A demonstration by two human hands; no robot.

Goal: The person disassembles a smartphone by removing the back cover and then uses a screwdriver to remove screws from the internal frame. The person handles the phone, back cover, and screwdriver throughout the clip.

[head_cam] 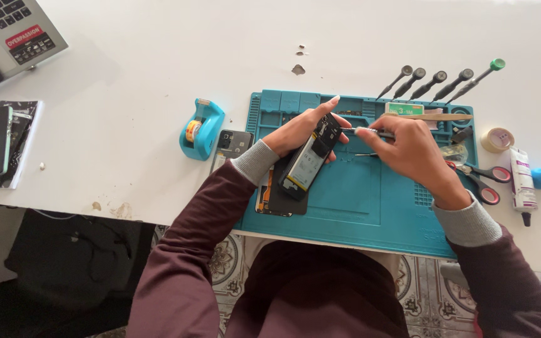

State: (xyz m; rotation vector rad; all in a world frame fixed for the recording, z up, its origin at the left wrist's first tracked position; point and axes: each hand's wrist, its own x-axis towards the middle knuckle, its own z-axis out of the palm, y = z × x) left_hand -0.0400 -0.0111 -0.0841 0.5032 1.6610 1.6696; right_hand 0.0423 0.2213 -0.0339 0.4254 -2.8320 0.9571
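White table, scuffed near its front edge, above a patterned tile floor. Blue work mat under both hands; laptop far off at the back corner, tape dispenser just beyond the left wrist. Row of screwdrivers past the right fingertips, scissors beside the right wrist.

Left hand palm-down, fingers wrapped around an opened phone, tilted up off the mat, forefinger stretched along its top edge. Right hand pinching a thin screwdriver, tip touching the phone's upper end. Phone held between the two hands. Phone's back part flat on the mat below the left fingers.
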